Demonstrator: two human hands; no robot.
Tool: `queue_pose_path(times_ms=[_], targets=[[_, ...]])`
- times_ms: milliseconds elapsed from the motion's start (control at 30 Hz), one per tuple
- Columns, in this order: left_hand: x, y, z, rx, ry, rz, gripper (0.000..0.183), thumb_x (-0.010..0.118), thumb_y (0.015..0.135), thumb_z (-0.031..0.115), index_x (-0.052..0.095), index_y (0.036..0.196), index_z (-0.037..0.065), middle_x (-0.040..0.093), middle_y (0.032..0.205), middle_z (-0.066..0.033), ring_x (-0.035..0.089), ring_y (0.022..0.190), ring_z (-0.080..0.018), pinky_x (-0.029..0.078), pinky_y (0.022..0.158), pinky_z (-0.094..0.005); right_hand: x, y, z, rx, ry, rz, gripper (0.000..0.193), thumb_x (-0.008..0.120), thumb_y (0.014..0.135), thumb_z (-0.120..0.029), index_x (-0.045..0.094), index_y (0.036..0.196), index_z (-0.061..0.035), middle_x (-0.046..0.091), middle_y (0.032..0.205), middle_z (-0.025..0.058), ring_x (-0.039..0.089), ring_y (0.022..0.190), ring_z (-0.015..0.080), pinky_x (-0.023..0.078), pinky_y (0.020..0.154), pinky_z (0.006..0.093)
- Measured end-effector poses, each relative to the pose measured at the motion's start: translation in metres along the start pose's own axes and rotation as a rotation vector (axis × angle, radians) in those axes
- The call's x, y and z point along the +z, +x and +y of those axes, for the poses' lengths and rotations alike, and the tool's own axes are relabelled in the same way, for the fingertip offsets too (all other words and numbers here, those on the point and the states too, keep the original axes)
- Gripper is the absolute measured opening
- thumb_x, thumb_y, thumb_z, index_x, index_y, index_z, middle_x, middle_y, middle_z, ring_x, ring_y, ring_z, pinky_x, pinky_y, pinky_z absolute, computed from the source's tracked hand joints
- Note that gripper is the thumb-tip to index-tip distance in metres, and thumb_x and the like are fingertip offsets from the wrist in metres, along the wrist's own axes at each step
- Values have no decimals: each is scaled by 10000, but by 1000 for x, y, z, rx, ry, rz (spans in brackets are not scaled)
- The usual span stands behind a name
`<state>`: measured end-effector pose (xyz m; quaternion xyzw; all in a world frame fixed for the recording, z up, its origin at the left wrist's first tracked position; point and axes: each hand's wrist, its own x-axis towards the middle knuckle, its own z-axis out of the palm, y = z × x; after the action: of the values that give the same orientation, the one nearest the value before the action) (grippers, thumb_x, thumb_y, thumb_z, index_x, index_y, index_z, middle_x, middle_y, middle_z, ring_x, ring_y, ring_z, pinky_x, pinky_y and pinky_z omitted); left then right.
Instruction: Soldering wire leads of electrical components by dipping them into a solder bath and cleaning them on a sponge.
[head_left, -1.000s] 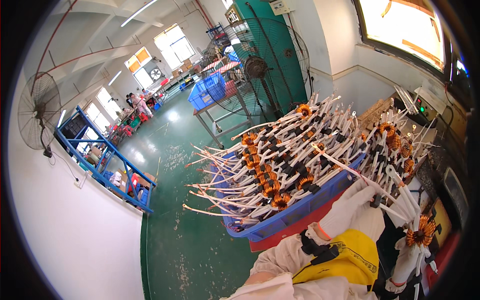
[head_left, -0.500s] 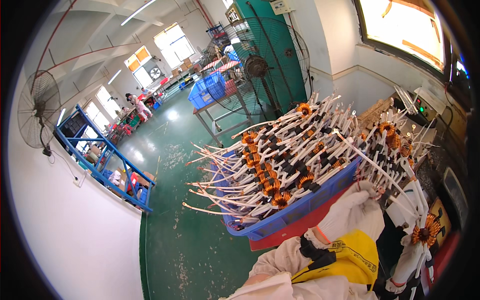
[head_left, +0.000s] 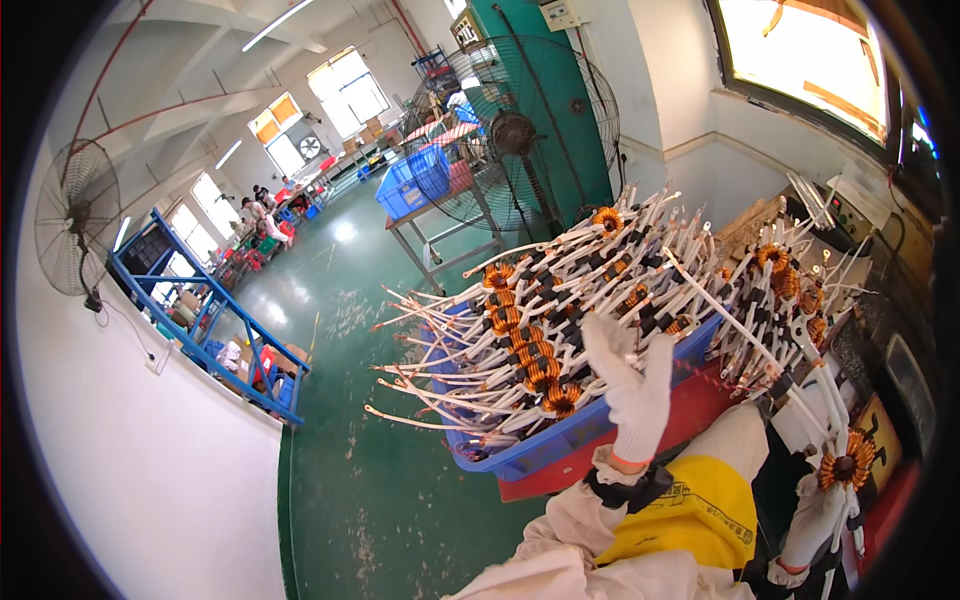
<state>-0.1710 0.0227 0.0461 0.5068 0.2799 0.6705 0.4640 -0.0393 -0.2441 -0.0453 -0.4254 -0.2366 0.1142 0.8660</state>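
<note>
My left hand (head_left: 632, 385), in a white glove, hovers over the near edge of a blue plastic crate (head_left: 520, 458). Its thumb stands apart from the fingers and I see nothing in its grasp. Copper-wound ring coils (head_left: 541, 372) with white sleeved leads and black wrappings fill the crate in a heap. At the lower right, my gloved right hand (head_left: 812, 525) is closed on a single ring coil (head_left: 848, 460), whose long white leads rise up and to the left. Part of the right hand's grip is hidden behind the coil and its leads.
More coils (head_left: 785, 280) pile up right of the crate, next to a control box (head_left: 850, 215). A red surface (head_left: 560, 480) lies under the crate. Behind stands a large fan (head_left: 513, 133); a blue rack (head_left: 215, 320) is at left. People (head_left: 262, 215) work far off.
My left hand has moved left from beside the held coil's leads to above the crate, and its fingers have spread. The right hand still holds the coil, almost unmoved.
</note>
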Motion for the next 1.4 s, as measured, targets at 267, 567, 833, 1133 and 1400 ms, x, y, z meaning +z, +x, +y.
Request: queue_pose_path(times_ms=[267, 567, 833, 1133, 1400], targets=[[-25, 2, -3, 241, 304, -393, 485, 632, 802, 40, 464, 1255, 6, 519, 1201, -155, 494, 1138, -261, 388, 971, -355, -5, 1, 11, -9, 13, 38, 321, 509, 922, -221, 449, 1155, -8, 539, 957, 90, 479, 704, 158, 393, 618, 272], [9, -53, -2, -433, 29, -926, 371, 518, 901, 127, 479, 1260, 42, 569, 987, -60, 506, 892, -76, 410, 822, -222, 15, -10, 6, 100, 5, -17, 322, 516, 919, -227, 411, 1150, -29, 535, 852, 100, 522, 676, 181, 439, 590, 296], [14, -55, 12, -611, -186, -924, 296, 500, 927, 156, 525, 1202, 49, 558, 982, 18, 482, 882, -46, 402, 789, -201, 2, -9, 8, 55, -96, -68, 294, 506, 916, -254, 453, 1060, -3, 534, 797, 104, 524, 672, 193, 432, 609, 312], [23, -80, -10, -57, 104, -1055, 228, 603, 834, 77, 615, 1059, 47, 616, 1016, -91, 607, 897, -169, 494, 735, -275, 45, -11, -10, 304, -97, -90, 383, 529, 879, -255, 522, 1131, 34, 595, 887, 85, 567, 768, 168, 462, 706, 294], [46, -96, 10, -486, 167, -1243, 189, 565, 852, 76, 600, 1009, -25, 643, 827, -89, 590, 747, -128, 461, 685, -247, 31, -16, -12, 283, -143, 209, 444, 585, 790, -17, 426, 1204, -51, 579, 975, 25, 547, 803, 80, 458, 691, 204]])
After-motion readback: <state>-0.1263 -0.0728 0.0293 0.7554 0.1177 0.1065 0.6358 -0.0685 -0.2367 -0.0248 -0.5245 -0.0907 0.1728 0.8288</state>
